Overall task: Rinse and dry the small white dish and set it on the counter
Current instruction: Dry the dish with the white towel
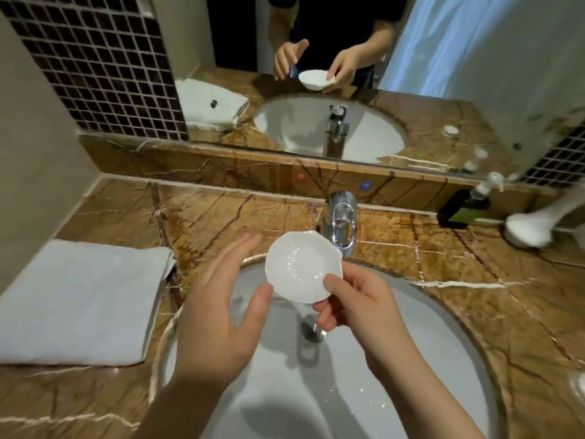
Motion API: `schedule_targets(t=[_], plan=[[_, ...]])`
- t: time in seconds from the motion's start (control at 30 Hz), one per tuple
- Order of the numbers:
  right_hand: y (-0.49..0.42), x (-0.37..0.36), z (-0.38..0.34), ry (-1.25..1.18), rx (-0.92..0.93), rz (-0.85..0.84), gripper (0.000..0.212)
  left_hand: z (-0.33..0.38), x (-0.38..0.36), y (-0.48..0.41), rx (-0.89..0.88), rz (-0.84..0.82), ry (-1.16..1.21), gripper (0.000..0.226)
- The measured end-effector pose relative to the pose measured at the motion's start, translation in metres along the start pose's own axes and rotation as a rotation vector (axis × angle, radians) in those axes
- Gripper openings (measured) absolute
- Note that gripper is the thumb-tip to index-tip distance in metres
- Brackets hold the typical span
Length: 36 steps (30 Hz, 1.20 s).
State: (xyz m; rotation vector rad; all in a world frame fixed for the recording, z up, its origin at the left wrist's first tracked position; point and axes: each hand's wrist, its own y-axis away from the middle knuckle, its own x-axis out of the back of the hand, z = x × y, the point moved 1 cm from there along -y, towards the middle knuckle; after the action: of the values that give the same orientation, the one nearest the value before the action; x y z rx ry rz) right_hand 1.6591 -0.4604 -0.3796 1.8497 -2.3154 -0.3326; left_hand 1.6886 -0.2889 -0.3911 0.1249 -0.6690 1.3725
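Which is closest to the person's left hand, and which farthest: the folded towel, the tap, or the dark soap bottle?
From the left hand:
1. Tap, just beyond the fingertips, behind the sink.
2. Folded towel, on the counter to the left.
3. Dark soap bottle, far right by the mirror.

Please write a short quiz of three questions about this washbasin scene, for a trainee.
1. True or false: the left hand grips the small white dish.
2. Which side of the sink has the folded white towel: A) left, B) right?
3. Fill in: the dish is held above the ____.

Key: 1 false, the right hand pinches its rim; 2 A; 3 sink.
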Motion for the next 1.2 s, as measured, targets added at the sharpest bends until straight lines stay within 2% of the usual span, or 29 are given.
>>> schedule_targets(t=[0.23,0.57,0.8,1.2], plan=[[0.006,0.116,0.0,-0.002,0.013,0.175,0.026,0.053,-0.094,-0.021,-0.024,-0.097,0.02,0.049],[-0.037,0.239,0.034,-0.019,-0.115,0.382,0.02,0.083,-0.206,-0.037,-0.069,-0.259,-0.147,0.053],[-0.082,0.266,0.065,0.017,-0.142,0.405,0.028,0.078,-0.24,-0.044,-0.08,-0.283,-0.221,0.055],[-0.119,0.252,0.097,0.046,-0.138,0.44,0.029,0.07,-0.245,-0.047,-0.14,-0.27,-0.245,0.047]])
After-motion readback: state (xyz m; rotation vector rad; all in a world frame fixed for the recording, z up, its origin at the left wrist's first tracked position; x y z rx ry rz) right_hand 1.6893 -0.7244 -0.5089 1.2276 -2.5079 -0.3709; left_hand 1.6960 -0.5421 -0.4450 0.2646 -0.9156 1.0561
